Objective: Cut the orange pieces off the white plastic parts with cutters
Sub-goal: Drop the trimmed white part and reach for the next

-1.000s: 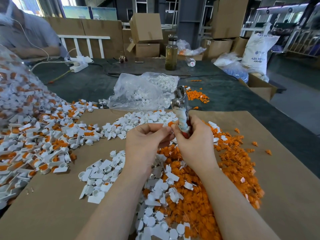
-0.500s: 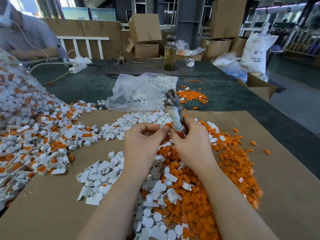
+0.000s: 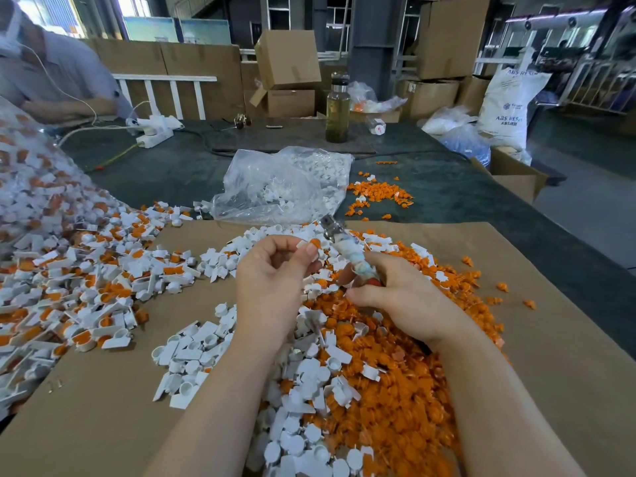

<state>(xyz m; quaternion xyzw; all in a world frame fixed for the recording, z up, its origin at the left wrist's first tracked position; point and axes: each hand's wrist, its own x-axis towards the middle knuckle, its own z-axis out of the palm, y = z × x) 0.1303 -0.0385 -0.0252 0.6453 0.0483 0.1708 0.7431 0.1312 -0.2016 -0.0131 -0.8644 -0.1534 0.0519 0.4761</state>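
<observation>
Cutters point(image 3: 347, 247), handles wrapped in tape, sit gripped in our right hand point(image 3: 409, 301), metal head tilted up-left. Our left hand point(image 3: 275, 280) pinches a white plastic part point(image 3: 306, 245) (orange piece point(image 3: 315, 243) attached) just beside that head, above the orange scrap pile point(image 3: 395, 390) on cardboard point(image 3: 103, 425).

A big sheet of cardboard point(image 3: 537, 339) lies on the surface point(image 3: 447, 187). Two hands work above its middle — the left hand point(image 3: 272, 287) beside the right hand point(image 3: 409, 301). A bag point(image 3: 275, 187) lies behind them, and a bottle point(image 3: 338, 108) stands farther back.
</observation>
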